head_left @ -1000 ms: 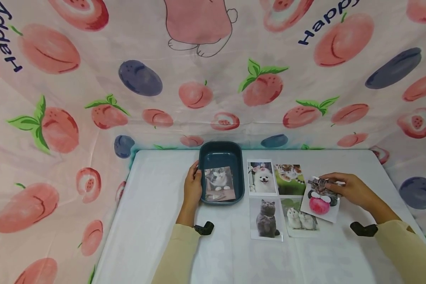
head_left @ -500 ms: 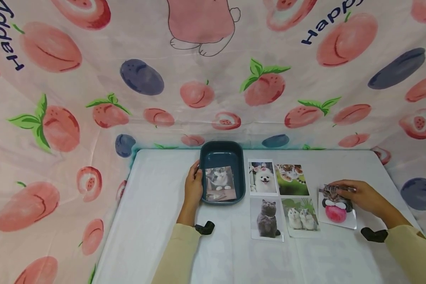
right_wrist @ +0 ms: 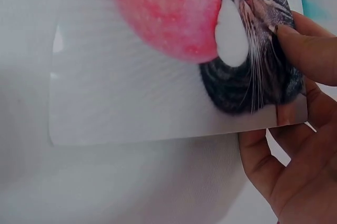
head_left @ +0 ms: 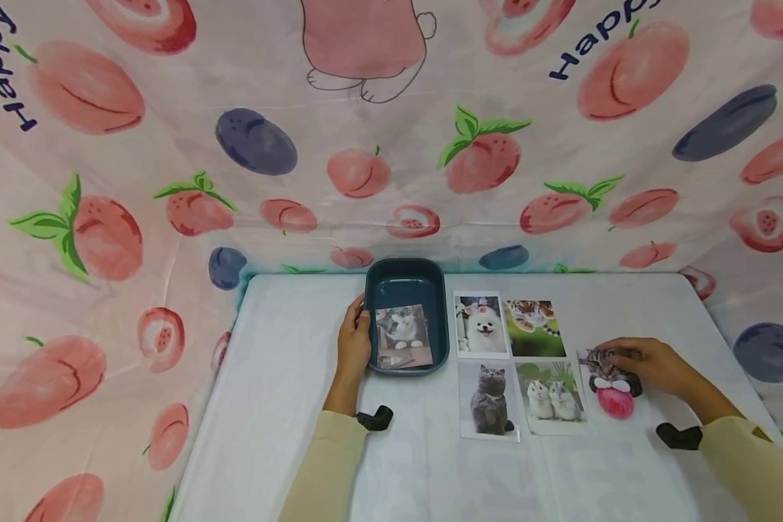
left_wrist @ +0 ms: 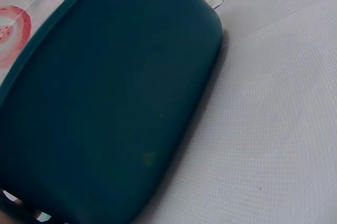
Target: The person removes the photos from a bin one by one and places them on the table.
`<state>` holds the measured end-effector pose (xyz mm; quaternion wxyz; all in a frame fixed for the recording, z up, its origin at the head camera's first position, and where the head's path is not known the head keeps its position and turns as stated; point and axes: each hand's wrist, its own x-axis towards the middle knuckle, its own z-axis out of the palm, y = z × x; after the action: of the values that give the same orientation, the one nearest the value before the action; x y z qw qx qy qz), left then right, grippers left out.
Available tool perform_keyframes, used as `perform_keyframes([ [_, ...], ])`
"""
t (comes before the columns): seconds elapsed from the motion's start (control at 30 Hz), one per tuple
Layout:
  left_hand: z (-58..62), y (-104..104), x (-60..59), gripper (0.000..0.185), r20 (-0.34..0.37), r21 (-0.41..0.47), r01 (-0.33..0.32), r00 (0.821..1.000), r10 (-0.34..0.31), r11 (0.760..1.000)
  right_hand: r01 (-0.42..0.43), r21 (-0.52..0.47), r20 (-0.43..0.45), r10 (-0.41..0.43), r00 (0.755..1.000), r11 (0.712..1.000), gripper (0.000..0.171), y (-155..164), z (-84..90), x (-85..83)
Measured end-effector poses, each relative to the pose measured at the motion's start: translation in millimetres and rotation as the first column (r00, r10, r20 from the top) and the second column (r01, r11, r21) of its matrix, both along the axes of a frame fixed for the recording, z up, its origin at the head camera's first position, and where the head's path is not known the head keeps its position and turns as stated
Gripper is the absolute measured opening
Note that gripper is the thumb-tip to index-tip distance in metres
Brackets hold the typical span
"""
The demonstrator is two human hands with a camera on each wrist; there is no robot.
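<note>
- Pinching a tabby-kitten card (head_left: 615, 399), the right hand (head_left: 652, 367) has its grip on one edge, thumb on the picture, fingers behind; the card is between three and four o'clock from a dark teal tray (head_left: 406, 286).
- Left hand (head_left: 354, 344): grip around the tray's rim, near nine o'clock.
- Inside the tray, toward six o'clock: a grey-and-white cat card (head_left: 403, 335).
- Three o'clock from the tray: white dog card (head_left: 483, 328), then tiger card (head_left: 536, 330).
- Four o'clock: grey cat card (head_left: 491, 401), on a white desk (head_left: 274, 377).
</note>
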<state>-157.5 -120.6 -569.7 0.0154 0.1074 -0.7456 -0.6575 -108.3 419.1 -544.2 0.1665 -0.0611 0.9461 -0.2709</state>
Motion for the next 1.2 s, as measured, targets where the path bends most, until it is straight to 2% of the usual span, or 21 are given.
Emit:
perform_keyframes([
  [0.4, -0.5, -0.2, 0.9, 0.042, 0.013, 0.012, 0.01, 1.0, -0.011, 1.0, 0.009, 0.052, 0.019, -0.01, 1.0, 0.999, 0.031, -13.5, 4.1, 5.4],
  [0.7, -1.7, -0.7, 0.3, 0.042, 0.006, 0.011, 0.002, 1.0, -0.002, 1.0, 0.01, 0.07, -0.038, -0.008, 0.999, 0.997, 0.031, -15.7, 7.8, 1.4],
  [0.93, -1.6, -0.4, 0.3, 0.042, 0.005, 0.014, 0.005, 1.0, -0.005, 1.0, 0.02, 0.059, -0.064, -0.016, 0.998, 0.998, 0.035, -26.7, 14.9, -7.8],
  [1.2, -2.4, 0.1, -0.5, 0.042, 0.013, 0.007, -0.003, 1.0, 0.003, 1.0, -0.042, -0.035, -0.134, 0.037, 0.99, 0.998, 0.034, -76.9, 29.3, -30.0],
])
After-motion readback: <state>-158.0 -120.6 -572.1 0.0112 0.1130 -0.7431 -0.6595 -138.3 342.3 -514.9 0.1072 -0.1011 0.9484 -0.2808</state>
